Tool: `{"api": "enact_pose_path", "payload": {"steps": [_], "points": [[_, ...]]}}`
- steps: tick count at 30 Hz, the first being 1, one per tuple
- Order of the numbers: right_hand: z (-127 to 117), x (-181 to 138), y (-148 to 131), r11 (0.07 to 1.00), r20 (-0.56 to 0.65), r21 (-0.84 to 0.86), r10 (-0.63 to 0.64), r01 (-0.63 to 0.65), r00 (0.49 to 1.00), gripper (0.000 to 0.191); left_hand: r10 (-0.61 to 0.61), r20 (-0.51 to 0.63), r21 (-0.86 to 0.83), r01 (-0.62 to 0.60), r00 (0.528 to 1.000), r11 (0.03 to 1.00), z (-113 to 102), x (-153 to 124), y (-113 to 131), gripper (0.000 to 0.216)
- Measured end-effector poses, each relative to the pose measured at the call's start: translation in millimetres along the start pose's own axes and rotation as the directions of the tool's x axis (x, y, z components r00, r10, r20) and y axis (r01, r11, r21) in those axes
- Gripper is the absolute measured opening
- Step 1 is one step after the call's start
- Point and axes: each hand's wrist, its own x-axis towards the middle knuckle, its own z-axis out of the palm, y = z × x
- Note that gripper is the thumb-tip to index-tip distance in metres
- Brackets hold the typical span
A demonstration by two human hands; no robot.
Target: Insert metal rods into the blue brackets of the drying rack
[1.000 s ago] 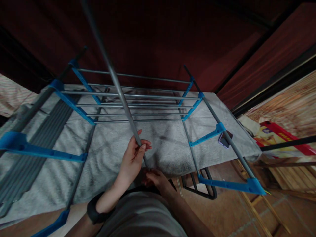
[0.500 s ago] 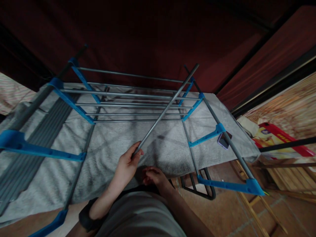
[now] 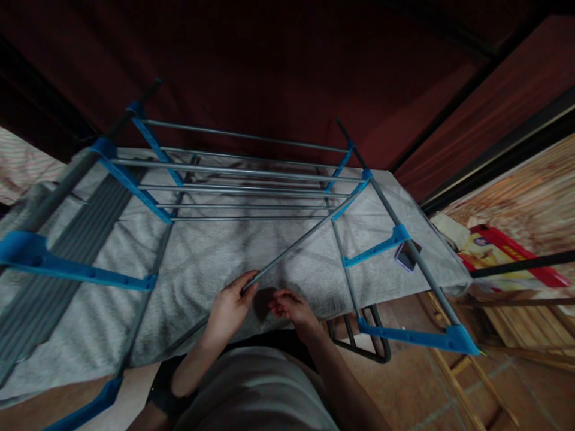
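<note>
My left hand (image 3: 231, 308) is closed around a thin grey metal rod (image 3: 294, 244) in front of my body. The rod slants up to the right, its far end overlapping the rack's right blue bracket in view; whether they touch I cannot tell. Its lower end runs back under my left wrist. My right hand (image 3: 291, 308) hovers just right of the left one, fingers loosely bent and apart, with nothing visible in them. Ahead stands a partly built drying rack of grey tubes and blue plastic brackets (image 3: 381, 244), several rods (image 3: 242, 170) spanning its far section.
A row of grey rods (image 3: 76, 239) lies at the left on a grey blanket (image 3: 202, 257). A phone (image 3: 408, 257) rests near the right tube. To the right are a red and yellow package (image 3: 507, 257) and a wooden ladder-like frame (image 3: 462, 383) on the tiled floor.
The rod in my left hand has swung down, its far end dropping to the right bracket, and its lower end now shows behind my wrist. My right hand has shifted slightly right and up.
</note>
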Motion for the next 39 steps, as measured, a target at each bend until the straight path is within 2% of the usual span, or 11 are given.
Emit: {"api": "enact_pose_path", "payload": {"steps": [6, 10, 17, 27, 36, 39], "points": [[-16, 4, -11, 0.996, -0.107, 0.035, -0.078, 0.082, 0.991, 0.043, 0.061, 0.007, 0.177, -0.061, 0.998, 0.982, -6, 0, -11, 0.048], [-26, 6, -19, 0.985, -0.182, 0.071, -0.142, 0.157, 0.973, 0.034, 0.170, 0.018, 0.307, -0.167, 0.985, 0.937, -10, 2, -24, 0.043], [-44, 19, -32, 0.955, -0.287, 0.178, -0.182, 0.239, 0.940, 0.040, 0.299, 0.057, 0.401, -0.296, 0.953, 0.867, -22, -1, -46, 0.041], [-73, 46, -33, 0.932, -0.260, 0.249, -0.196, 0.261, 0.946, 0.020, 0.320, 0.145, 0.434, -0.351, 0.936, 0.830, -42, -4, -68, 0.036], [-85, 50, -39, 0.952, -0.298, 0.259, -0.081, 0.162, 0.951, 0.025, 0.362, 0.289, 0.619, -0.461, 0.886, 0.636, -50, -6, -62, 0.041], [-88, 47, -35, 0.955, -0.280, 0.238, -0.106, 0.176, 0.954, 0.027, 0.342, 0.351, 0.674, -0.489, 0.872, 0.554, -47, -8, -60, 0.047]]}}
